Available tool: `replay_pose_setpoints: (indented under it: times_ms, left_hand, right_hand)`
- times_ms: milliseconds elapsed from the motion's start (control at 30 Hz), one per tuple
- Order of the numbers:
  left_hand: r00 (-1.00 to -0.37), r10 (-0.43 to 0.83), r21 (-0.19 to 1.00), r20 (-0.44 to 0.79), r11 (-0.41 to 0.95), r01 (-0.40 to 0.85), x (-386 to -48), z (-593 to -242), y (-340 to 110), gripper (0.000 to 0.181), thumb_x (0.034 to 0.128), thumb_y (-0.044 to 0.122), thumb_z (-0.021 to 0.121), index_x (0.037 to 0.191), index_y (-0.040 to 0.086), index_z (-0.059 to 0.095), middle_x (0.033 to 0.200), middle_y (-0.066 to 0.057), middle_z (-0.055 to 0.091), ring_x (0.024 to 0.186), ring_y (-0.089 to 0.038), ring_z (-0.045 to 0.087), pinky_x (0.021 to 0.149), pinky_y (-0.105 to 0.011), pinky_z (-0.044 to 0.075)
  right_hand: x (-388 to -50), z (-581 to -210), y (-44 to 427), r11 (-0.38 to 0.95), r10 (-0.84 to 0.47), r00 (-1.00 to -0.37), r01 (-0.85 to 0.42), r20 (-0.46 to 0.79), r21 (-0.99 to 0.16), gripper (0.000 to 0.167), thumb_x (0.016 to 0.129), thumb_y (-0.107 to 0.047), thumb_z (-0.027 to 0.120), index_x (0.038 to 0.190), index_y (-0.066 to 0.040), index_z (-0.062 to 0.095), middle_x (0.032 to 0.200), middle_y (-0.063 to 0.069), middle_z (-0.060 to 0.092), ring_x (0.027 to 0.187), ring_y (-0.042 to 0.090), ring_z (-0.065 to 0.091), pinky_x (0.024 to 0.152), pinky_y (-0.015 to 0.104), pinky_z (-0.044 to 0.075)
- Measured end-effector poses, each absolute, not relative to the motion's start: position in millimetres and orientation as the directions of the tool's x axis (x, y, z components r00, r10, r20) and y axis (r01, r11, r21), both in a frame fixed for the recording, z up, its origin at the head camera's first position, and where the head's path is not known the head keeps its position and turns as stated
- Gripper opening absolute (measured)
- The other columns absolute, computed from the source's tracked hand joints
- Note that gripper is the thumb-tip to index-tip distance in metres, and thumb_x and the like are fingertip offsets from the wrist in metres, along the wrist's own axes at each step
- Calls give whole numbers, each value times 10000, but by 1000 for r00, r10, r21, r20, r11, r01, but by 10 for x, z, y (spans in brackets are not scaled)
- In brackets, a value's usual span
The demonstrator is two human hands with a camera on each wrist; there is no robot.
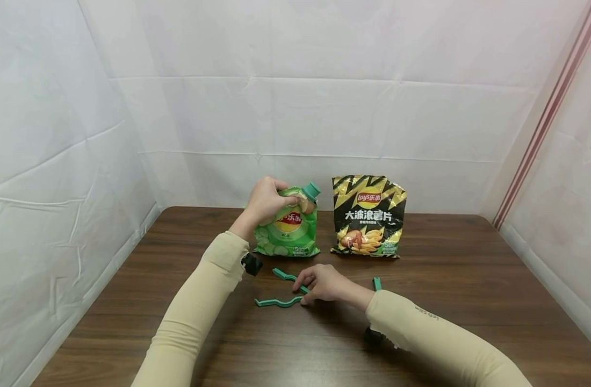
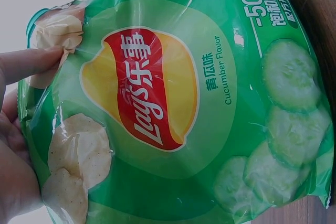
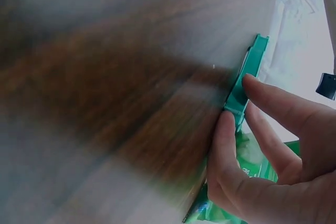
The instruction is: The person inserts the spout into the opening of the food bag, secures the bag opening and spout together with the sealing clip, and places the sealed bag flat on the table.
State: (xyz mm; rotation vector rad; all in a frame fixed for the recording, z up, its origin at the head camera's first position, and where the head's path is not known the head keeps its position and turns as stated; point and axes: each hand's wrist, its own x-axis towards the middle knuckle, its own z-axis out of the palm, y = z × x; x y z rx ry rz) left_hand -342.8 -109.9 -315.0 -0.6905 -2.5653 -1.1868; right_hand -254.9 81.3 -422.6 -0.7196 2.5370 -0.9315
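My left hand [image 1: 271, 201] grips the top left of a green cucumber-flavor Lay's chip bag [image 1: 288, 228], which stands upright on the table. A green screw cap [image 1: 311, 191] sits at the bag's upper right corner. In the left wrist view, the thumb presses the bag's top edge near that cap. On the table in front, my right hand [image 1: 323, 282] pinches a green plastic bag clip [image 3: 252, 69] between thumb and fingers. Two wavy green arms show left of this hand, the lower arm [image 1: 278, 303] nearer me; the fingers hide whether they join.
A black and yellow Lay's chip bag [image 1: 368, 217] stands upright to the right of the green one. Another green plastic piece [image 1: 377, 283] lies behind the right wrist, partly covered by the sleeve. White cloth [image 1: 295, 118] hangs behind the brown wooden table [image 1: 276, 355].
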Motion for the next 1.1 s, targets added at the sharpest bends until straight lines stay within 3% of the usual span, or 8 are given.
replay_pose_setpoints:
  times_ms: [267,567,1100]
  left_hand:
    - [-867,320,668,383,552,499,-3448,-3152,-1104,431,851,267,705,526,157,443,483,45,288,446,-119,243,474,-242,246]
    - [-862,320,661,393,554,506,-3449,-3149,-1107,478,850,262,706,523,168,371,499,47,239,458,-117,208,485,-241,231]
    - [-860,329,671,391,537,510,-3425,-3136,-1104,438,855,255,700,526,157,428,484,47,267,444,-117,229,476,-240,241]
  right_hand:
    - [-2553,-4211,815,648,-579,-806,-367,-119,-668,138,736,-130,816,831,-213,759,914,-45,714,873,110,649,719,246,519]
    - [-2549,-4183,817,643,-591,-801,-399,-93,-653,88,724,-167,825,736,-212,751,740,-99,714,725,0,621,653,202,480]
    - [-2515,-4014,966,604,-577,-809,-329,-113,-726,57,776,-252,786,795,-207,758,781,-75,721,728,50,640,663,258,506]
